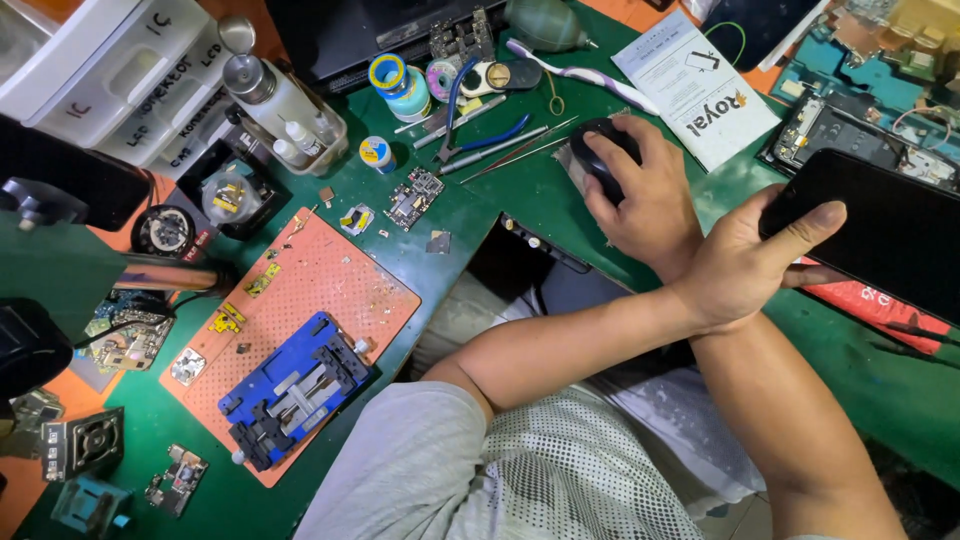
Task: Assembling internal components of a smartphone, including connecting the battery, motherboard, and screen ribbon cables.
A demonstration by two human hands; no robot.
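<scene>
Workbench, seen from above, forearms crossed at the wrists

1. Left hand (pixel 735 265): reaches across to the right side, wrist lying over the other forearm. Grips the near edge of a black phone (pixel 885 235); thumb pressed flat on the dark screen, remaining fingers curled beneath, mostly hidden.
2. Black phone: screen up and unlit, held just above the right part of the green mat (pixel 520 190), over a red strip.
3. Right hand (pixel 645 205): reaches across to the left, palm down on a black mouse (pixel 600 150). Fingers close together and draped over the back of the mouse, tips bent down at its far end.
4. Black mouse: on the green mat, centre of the bench, just beside a printed leaflet (pixel 700 90).
5. Behind the mouse: blue-handled tweezers (pixel 490 135), thin metal probes, a white and purple toothbrush (pixel 590 75), a spool of solder (pixel 388 72).
6. Left of the mouse, well apart: small circuit board (pixel 412 197), bare, flat on the mat.
7. Orange perforated pad (pixel 330 280): lower left, set at an angle, carrying a blue board holder (pixel 295 385) with black clamps and scattered small parts.
8. Upper left: metal-capped bottle (pixel 265 90) in a clear tray, white labelled drawers (pixel 110 70).
9. Upper right: opened phone (pixel 850 135), insides exposed, lying beyond the held phone.
10. Lower centre: grey sleeve and white mesh fabric of the person's clothing
</scene>
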